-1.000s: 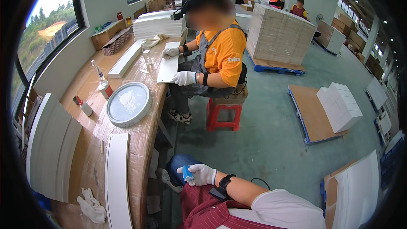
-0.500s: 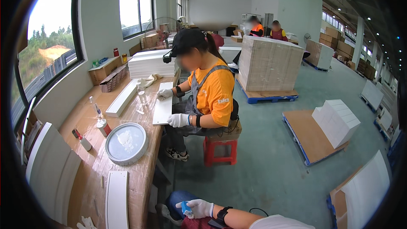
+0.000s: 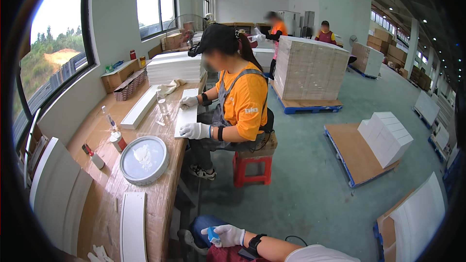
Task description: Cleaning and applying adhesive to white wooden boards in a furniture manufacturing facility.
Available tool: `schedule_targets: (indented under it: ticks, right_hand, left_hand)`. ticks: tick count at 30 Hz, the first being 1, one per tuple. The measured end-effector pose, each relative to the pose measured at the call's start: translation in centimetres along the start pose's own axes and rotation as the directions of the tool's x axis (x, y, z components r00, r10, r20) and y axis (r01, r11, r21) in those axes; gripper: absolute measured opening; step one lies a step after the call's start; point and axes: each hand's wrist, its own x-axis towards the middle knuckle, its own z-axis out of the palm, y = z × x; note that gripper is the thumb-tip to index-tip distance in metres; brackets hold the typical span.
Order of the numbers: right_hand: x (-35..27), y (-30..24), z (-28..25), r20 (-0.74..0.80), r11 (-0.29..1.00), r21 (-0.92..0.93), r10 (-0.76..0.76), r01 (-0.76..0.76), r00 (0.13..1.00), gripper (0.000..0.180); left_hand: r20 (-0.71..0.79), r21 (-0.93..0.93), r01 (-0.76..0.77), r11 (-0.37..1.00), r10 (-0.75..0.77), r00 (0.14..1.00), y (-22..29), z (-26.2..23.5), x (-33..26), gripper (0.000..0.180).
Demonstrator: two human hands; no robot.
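Observation:
At the bottom, my right hand (image 3: 229,236) wears a white glove and is closed around a small blue block (image 3: 212,235), above my lap. Its exact kind is not clear. I cannot see my left hand. On the table to the left lies a long white grooved panel (image 3: 133,228). A loose-looking white glove (image 3: 101,254) is cut off by the lower edge. Beyond the panel, a round grey lid or tray (image 3: 160,166) holds white paste (image 3: 144,157). Across from me, a seated co-worker in an orange shirt rests both gloved hands on a white board (image 3: 187,111).
Squeeze bottles (image 3: 117,140) and a brush bottle (image 3: 96,159) stand left of the tray. Stacked white boards (image 3: 174,69) lie farther along the table. Curved white panels (image 3: 56,189) lean at the left. A wrapped stack (image 3: 310,70) and pallets (image 3: 352,165) occupy the floor at right.
The co-worker's nearer hand has moved left onto the board. A person in the background has shifted left and risen, holding something pale. My right hand stays in place with the blue block.

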Motion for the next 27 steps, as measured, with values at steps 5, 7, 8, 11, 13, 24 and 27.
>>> schedule_targets:
  ticks: [5, 7, 8, 11, 13, 24, 27]
  right_hand:
    - [0.1, 0.4, -0.1, 0.033, 0.999, -0.041, 0.001, 0.001, 0.999, 0.052]
    - [-0.2, 0.6, -0.4, 0.031, 0.999, -0.047, -0.006, 0.008, 0.999, 0.053]
    - [-0.1, 0.4, -0.5, 0.055, 1.0, -0.03, -0.002, 0.004, 0.998, 0.054]
    - [-0.5, 0.1, -0.9, 0.047, 1.0, -0.001, -0.009, 0.009, 0.999, 0.055]
    - [0.0, 0.5, 0.3, 0.046, 1.0, -0.026, 0.005, -0.003, 0.999, 0.055]
    - [-0.2, 0.1, 0.2, 0.03, 1.0, -0.003, -0.003, 0.003, 1.0, 0.054]
    - [-0.1, 0.2, 0.0, 0.049, 1.0, -0.016, -0.002, 0.003, 0.999, 0.053]
  left_hand:
    - [-0.005, -0.008, 0.034, 0.999, -0.035, 0.999, -0.1, -1.9, 0.4, 0.062]
    - [0.009, -0.014, 0.023, 1.0, -0.023, 1.0, -0.1, -1.1, -0.2, 0.063]
    - [-0.003, 0.007, 0.036, 0.999, -0.036, 0.999, 0.1, -0.9, -0.2, 0.064]
    - [-0.023, 0.041, 0.056, 0.998, -0.055, 0.998, 0.4, -0.1, -0.1, 0.065]
    - [-0.022, 0.018, 0.019, 1.0, -0.019, 1.0, 0.3, -0.9, -0.9, 0.065]
    - [-0.05, 0.009, 0.058, 0.998, -0.058, 0.997, 0.5, 1.7, -2.0, 0.068]
    - [-0.062, 0.048, 0.108, 0.993, -0.105, 0.993, 0.9, -1.1, -0.5, 0.069]
